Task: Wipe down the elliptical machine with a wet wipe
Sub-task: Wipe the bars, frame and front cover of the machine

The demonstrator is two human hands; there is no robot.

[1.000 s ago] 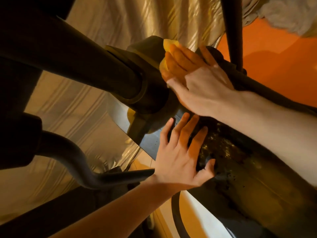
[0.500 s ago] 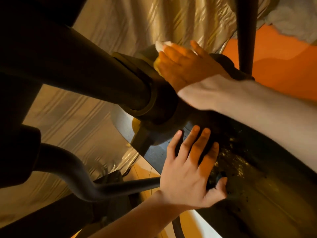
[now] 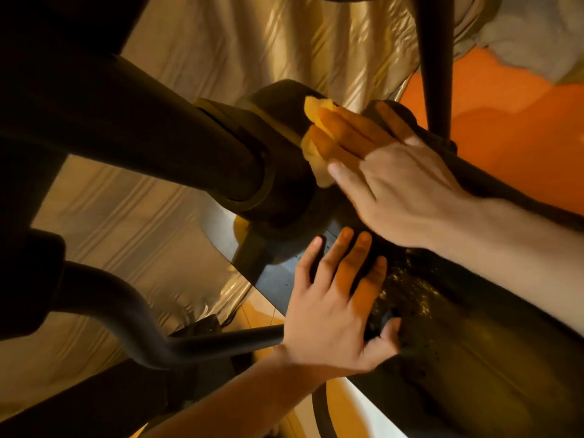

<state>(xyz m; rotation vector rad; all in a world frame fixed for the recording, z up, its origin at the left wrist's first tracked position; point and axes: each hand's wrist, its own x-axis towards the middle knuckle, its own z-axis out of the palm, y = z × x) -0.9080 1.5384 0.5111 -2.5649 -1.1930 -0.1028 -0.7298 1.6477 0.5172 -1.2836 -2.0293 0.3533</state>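
- Left hand (image 3: 335, 305): fingers straight and spread, palm flat on the speckled dark shroud of the elliptical machine (image 3: 474, 343), just below the round hub (image 3: 284, 184).
- Right hand (image 3: 388, 175): fingers straight and close together, pressing on the hub's upper right side.
- Wet wipe (image 3: 316, 153): crumpled, trapped between those fingers and the hub, edges showing past the fingertips.
- Bent tube (image 3: 126, 311): lower left of the hub.
- Striped gold cloth (image 3: 252, 42): behind the hub.
- Orange surface (image 3: 505, 105): beyond the hub, right.

Flat right grip (image 3: 401, 191), fingers straight, left grip (image 3: 331, 314) splayed
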